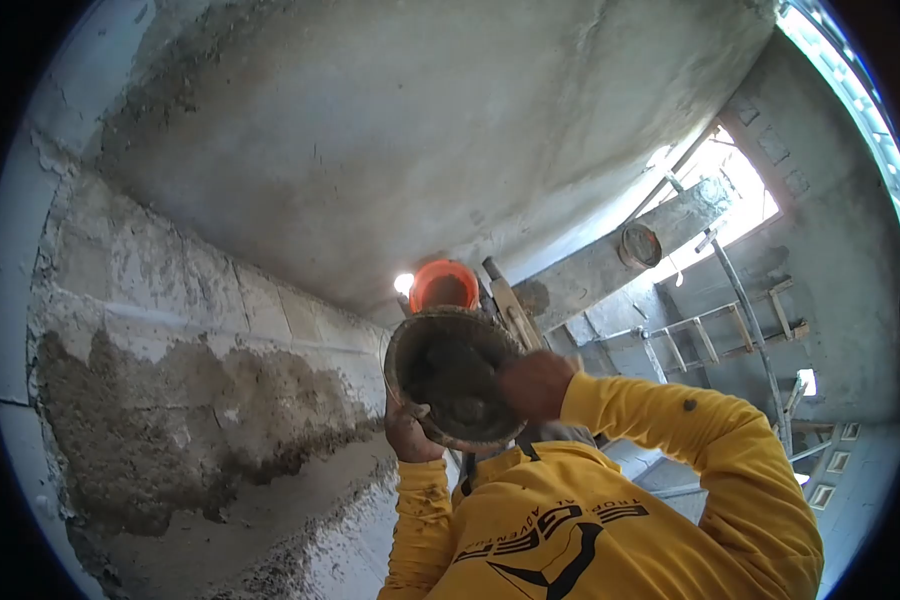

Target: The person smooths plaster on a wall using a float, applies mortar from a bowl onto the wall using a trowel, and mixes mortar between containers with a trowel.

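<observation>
A mortar-crusted bucket [395,365] is tilted in front of my chest, with wet grey mortar [450,370] inside. My left hand [410,437] grips its lower left side, fingers closed at the rim. At the right side of the bucket's mouth is my right hand [536,385], slightly blurred, with its fingers curled inward. Whatever it holds is hidden against the dark mortar. Just beyond the bucket stands an orange bucket [432,270] with brownish-grey contents.
On the left rises a block wall [200,290] with a patch of rough mortar [170,430]. A large smooth plastered surface [370,130] spans the top. To the right, another bucket [640,245] rests on a plank [580,280], near scaffold poles [750,320] and a ladder [705,340].
</observation>
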{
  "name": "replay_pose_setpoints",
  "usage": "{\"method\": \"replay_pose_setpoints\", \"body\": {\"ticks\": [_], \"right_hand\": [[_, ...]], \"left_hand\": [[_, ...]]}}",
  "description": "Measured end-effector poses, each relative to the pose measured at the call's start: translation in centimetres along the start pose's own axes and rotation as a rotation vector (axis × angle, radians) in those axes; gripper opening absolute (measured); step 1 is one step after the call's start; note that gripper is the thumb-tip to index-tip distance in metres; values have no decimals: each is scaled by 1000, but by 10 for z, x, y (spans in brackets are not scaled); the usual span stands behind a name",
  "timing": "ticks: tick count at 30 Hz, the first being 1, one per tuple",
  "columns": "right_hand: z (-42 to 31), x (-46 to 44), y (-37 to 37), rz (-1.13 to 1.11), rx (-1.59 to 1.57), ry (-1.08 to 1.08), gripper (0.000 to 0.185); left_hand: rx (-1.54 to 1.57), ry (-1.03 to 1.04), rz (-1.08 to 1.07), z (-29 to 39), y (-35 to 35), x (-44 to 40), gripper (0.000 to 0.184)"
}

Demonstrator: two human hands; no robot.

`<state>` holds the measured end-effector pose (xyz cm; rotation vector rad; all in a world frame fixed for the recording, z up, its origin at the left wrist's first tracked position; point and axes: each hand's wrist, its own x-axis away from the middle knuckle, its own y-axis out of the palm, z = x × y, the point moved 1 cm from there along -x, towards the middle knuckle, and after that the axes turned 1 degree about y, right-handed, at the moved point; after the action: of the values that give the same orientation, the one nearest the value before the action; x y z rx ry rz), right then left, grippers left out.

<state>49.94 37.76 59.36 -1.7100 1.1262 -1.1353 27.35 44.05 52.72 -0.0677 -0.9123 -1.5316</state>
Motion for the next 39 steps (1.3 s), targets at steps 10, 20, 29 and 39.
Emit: {"method": "replay_pose_setpoints", "body": {"ticks": [10, 20, 29, 39], "right_hand": [[3, -13, 33, -101, -264, 99, 13], [-6, -28, 46, -154, -132, 150, 16], [-8, -21, 53, 6, 48, 151, 15], [-24, -24, 59, -80, -2, 132, 15]], "left_hand": [[223, 19, -53, 5, 11, -2, 89], [189, 23, 35, -9, -8, -15, 89], [55, 127, 100, -13, -23, -6, 91], [-161, 80, 197, -17, -47, -1, 81]]}}
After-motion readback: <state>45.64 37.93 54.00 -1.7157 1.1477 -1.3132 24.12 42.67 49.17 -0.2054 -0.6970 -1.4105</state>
